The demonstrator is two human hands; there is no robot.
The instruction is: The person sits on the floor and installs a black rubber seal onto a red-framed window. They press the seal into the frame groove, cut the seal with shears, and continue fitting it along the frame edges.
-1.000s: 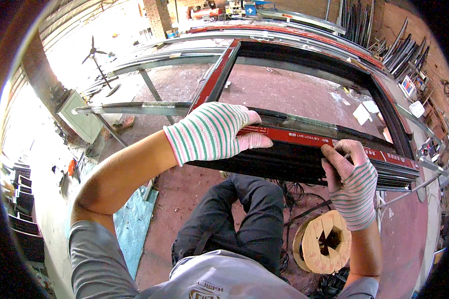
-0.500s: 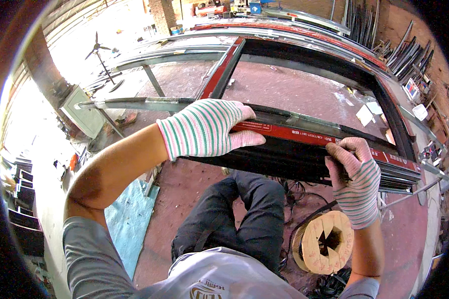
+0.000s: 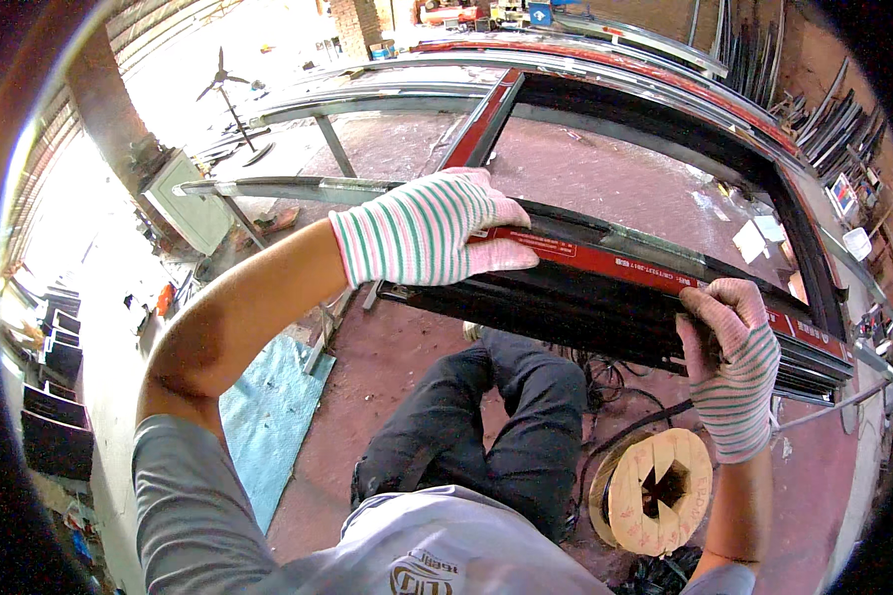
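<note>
A big window frame [image 3: 605,288] is laid flat on metal stands [image 3: 332,149], and its near rail is black with a red strip on top. The left hand [image 3: 432,228] is covered by a striped glove and is laid on the left end of that near rail. Its fingers [image 3: 496,256] are held close together and pressed flat on the red strip, with the thumb at the far side of the rail. The right hand [image 3: 734,357], also in a striped glove, is placed at the right part of the same rail. Its fingers [image 3: 709,312] are curled tight on the rail's front edge, and whether something small is pinched there cannot be told. Below the frame, the person's dark trousers [image 3: 506,426] are seen. A round wooden spool [image 3: 660,491] is set on the red floor [image 3: 407,347] under the right hand. A blue sheet [image 3: 268,416] is spread on the floor under the left arm.
</note>
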